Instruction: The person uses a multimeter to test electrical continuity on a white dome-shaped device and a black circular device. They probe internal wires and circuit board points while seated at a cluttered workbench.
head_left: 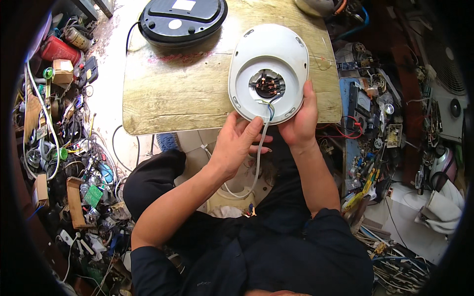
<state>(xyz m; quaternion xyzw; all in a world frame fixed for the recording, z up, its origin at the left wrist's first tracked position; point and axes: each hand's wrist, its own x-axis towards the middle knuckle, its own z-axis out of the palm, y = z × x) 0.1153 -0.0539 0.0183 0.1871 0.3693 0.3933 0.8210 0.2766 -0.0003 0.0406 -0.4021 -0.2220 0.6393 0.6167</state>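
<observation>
- One white oval base [269, 43] is facing recess-up over the near edge of the table [173, 96], long axis running forward.
- Left hand [237, 143] is gripping its near rim, thumb uppermost.
- Right hand [301, 121] is cupping its right side.

And the open lane is on the left: bare wood on the counter [168, 91] stretches across to the white oval base [266, 44]. Up top, the black oval base [190, 27] blocks the far left, a gap of wood opening between the two! On the right, just a narrow strip, with a metal vessel [316, 6] at its far end. At the near edge, the left hand [239, 140] and right hand [302, 116] bar the way, a pale cable [258, 160] hanging between them, and piled parts [94, 197] crowd the left flank.
</observation>
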